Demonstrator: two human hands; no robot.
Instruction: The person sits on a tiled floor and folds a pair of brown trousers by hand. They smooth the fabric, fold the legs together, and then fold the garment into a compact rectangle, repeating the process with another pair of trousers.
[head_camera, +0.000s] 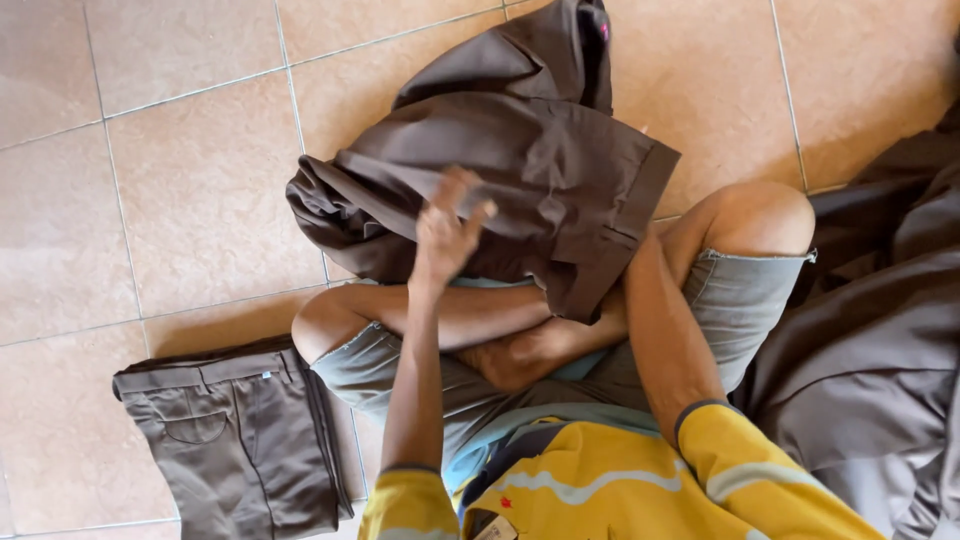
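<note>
I sat cross-legged on the tiled floor (200, 190), in a yellow shirt (610, 480) and grey shorts (740, 300).

1. Folded trousers (235, 435): one brown pair lay flat and squared on the tiles just beside my left knee. By that evidence, I judged one item finished.
2. Left hand (445, 235): it was raised over my lap, fingers loosely spread, resting on the upper surface of the brown trousers (520, 170). It pressed the cloth and did not clasp it.
3. Right hand: the forearm ran under the hem side of the same garment; the hand was hidden by the cloth, so I could not tell its grip.
4. The brown trousers lay bunched over my shins and the tiles beyond, creased and unfolded.
5. Cloth heap (880, 330): more brown and grey garments lay piled at my right, apparently awaiting folding.
</note>
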